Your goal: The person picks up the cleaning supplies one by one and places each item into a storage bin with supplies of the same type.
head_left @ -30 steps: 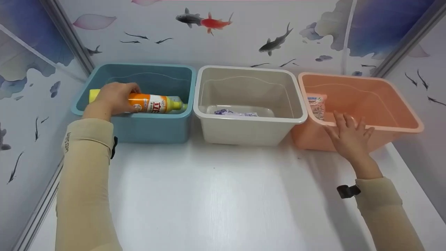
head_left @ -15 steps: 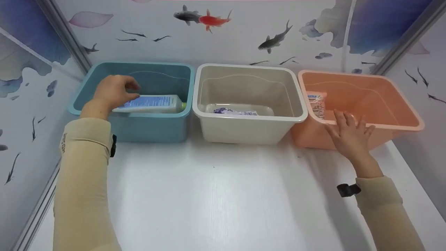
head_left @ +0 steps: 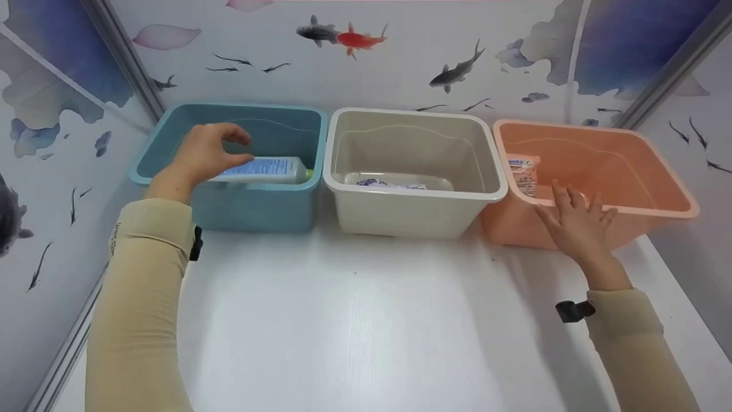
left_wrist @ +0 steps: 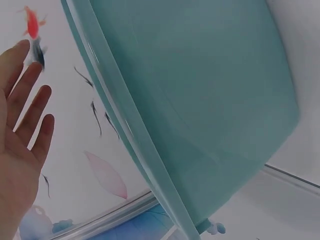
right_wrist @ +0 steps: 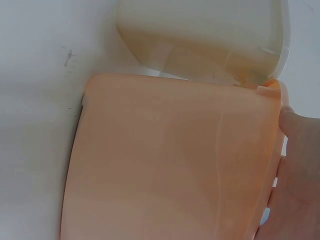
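Note:
My left hand hovers over the blue bin, thumb and fingers parted around bare air. In the left wrist view the same hand has loosely extended fingers beside the bin's rim. Below it in the bin lies a white bottle with a blue label, its left end hidden behind the hand. My right hand rests with spread fingers on the front rim of the peach bin. Inside that bin, at its left wall, stands a pink printed packet.
A beige bin stands between the other two, with a purple-and-white packet low inside. All three line up along the printed back wall. The white tabletop extends in front, with side walls at left and right.
The orange bottle with yellow ends has left my left hand's grip over the blue bin and is out of sight. The white bottle's blue label now shows. My right hand stays put.

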A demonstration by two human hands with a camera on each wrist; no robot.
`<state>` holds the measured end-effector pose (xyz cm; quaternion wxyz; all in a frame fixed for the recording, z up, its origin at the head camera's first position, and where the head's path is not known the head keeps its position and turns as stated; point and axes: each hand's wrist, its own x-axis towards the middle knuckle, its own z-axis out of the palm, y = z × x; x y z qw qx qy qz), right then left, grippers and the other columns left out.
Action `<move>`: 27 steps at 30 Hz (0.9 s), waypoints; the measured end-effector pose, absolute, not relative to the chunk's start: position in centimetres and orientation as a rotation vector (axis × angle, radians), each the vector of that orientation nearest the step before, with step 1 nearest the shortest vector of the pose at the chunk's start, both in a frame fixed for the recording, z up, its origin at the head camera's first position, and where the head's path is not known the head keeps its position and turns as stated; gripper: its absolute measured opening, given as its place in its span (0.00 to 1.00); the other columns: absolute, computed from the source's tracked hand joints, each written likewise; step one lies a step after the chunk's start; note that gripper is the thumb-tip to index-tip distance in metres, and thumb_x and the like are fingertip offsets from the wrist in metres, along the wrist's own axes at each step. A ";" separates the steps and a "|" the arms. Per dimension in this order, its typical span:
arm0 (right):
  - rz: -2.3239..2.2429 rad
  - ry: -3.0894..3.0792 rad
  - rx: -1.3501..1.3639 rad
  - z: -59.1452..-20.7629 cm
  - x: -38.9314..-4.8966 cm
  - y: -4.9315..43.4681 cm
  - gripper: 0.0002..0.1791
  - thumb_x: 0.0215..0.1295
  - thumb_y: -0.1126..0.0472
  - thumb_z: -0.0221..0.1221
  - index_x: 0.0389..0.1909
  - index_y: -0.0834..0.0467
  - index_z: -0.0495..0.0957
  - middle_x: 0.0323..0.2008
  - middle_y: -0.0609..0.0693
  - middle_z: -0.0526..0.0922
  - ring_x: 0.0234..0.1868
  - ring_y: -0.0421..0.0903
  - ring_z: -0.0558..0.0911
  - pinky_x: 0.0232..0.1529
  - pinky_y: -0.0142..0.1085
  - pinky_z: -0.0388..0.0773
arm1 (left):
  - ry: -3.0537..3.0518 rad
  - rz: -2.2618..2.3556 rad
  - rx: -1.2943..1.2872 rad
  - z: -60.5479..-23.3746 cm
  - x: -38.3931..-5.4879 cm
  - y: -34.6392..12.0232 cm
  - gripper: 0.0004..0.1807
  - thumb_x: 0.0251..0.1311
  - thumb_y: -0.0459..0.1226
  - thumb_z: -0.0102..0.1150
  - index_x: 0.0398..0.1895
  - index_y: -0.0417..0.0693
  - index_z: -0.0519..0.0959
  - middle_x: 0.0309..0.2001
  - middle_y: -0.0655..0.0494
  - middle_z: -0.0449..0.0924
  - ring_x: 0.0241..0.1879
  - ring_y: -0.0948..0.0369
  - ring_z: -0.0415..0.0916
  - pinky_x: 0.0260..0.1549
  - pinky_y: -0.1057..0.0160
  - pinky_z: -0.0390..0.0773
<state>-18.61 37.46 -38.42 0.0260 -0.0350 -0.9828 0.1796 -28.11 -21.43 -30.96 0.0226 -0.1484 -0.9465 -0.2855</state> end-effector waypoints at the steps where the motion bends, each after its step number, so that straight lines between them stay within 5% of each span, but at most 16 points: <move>1: 0.566 -3.044 -0.106 -38.3 -18.7 37.6 0.45 0.67 0.32 0.35 0.74 0.57 0.38 0.70 0.73 0.42 0.66 0.78 0.28 0.55 0.74 0.17 | -2.926 -0.896 -0.478 -31.1 -28.1 -21.2 0.20 0.58 0.38 0.61 0.52 0.40 0.75 0.54 0.41 0.76 0.57 0.46 0.69 0.60 0.45 0.66; 12: 0.611 -3.036 -0.149 -37.1 -18.5 37.1 0.45 0.68 0.33 0.35 0.74 0.57 0.36 0.71 0.71 0.37 0.68 0.75 0.26 0.54 0.74 0.16 | -2.952 -0.906 -0.537 -32.9 -27.9 -18.9 0.33 0.55 0.47 0.63 0.64 0.48 0.68 0.65 0.46 0.66 0.64 0.47 0.60 0.63 0.43 0.61; 27: 0.579 -3.041 -0.096 -36.0 -18.8 35.3 0.46 0.66 0.30 0.34 0.74 0.55 0.36 0.71 0.70 0.37 0.68 0.73 0.25 0.55 0.73 0.16 | -2.962 -0.732 -0.686 -34.7 -26.9 -17.3 0.42 0.59 0.56 0.54 0.72 0.50 0.53 0.75 0.46 0.45 0.73 0.44 0.36 0.69 0.38 0.35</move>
